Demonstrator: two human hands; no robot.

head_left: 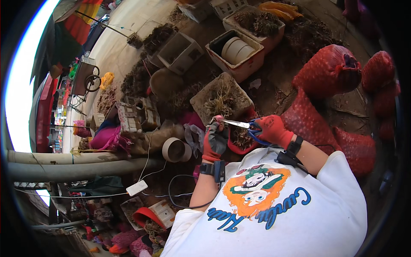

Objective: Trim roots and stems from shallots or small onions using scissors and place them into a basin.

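My left hand (215,140), in a red and grey work glove, is closed with a small pinkish garlic bulb (218,118) at its fingertips. In my right hand (274,131), gloved in red, are scissors (236,124) with blue handles. Their blades point left and reach to the bulb; whether they touch its stem cannot be made out. Just beyond both hands stands a dirty, pale box (242,99) with dry stalks and roots (220,103) in it. Below the scissors, partly hidden by my right hand, sits a red basin (241,148) with more dry trimmings.
Full red mesh sacks (322,70) stand and lean on the right. Beyond the box are a tub holding a white bucket (236,50) and a pale crate (180,53). A beige round container (174,150) and a white power strip (136,187) with cables lie left of me.
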